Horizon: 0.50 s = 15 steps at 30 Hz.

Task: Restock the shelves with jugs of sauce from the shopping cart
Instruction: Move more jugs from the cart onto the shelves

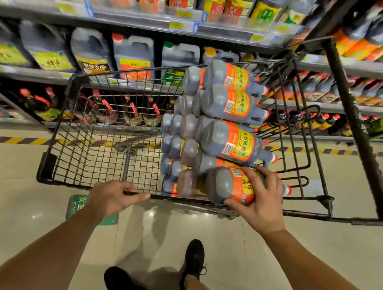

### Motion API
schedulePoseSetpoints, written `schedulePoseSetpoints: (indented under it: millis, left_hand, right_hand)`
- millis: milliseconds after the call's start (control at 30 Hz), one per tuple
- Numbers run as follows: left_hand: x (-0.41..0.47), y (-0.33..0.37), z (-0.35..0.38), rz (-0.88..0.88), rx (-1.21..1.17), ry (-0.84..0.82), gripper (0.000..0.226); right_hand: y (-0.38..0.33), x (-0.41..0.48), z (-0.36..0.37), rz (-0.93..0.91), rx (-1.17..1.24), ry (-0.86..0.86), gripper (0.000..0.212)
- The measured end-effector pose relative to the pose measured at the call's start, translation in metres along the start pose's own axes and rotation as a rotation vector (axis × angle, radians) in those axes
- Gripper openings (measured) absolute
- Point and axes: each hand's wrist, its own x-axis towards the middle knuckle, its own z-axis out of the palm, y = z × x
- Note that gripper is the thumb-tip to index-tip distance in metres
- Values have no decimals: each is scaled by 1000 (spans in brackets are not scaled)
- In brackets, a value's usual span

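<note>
Both hands on the shopping cart (65, 183), one jug in grip.
Our left hand (113, 198) curls over the cart's near rim and holds it. Our right hand (262, 203) is spread wide over the nearest jug of sauce (224, 185), fingers on top and thumb under its base end, gripping it. That jug lies on its side at the near end of the stack of jugs (234, 107) along the cart's right side. The shelves (132, 20) ahead are blurred.

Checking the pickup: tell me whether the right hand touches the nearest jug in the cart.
Touching. Head view shows the right hand on the nearest jug, fingers and thumb curled round its labelled body.
</note>
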Motion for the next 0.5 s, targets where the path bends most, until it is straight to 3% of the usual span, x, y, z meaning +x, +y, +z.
schedulePoseSetpoints:
  millis: [100,200,400,500]
  left_hand:
    - [-4,-21,-14,-8,6,6,68]
    - [-8,-50,-25,-34,-46,1,62]
    - [-20,-111,-46,-12,-65,91,64]
    - [-25,-148,-56,7,-61,94,78]
  right_hand:
    - [-27,0,13,6,4,-1,92]
    - [-54,0,26,-4,4,-1,92]
    - [-111,-2,52,-9,31,-32,88]
    - [-142,-4,66,-11,16,-46,90]
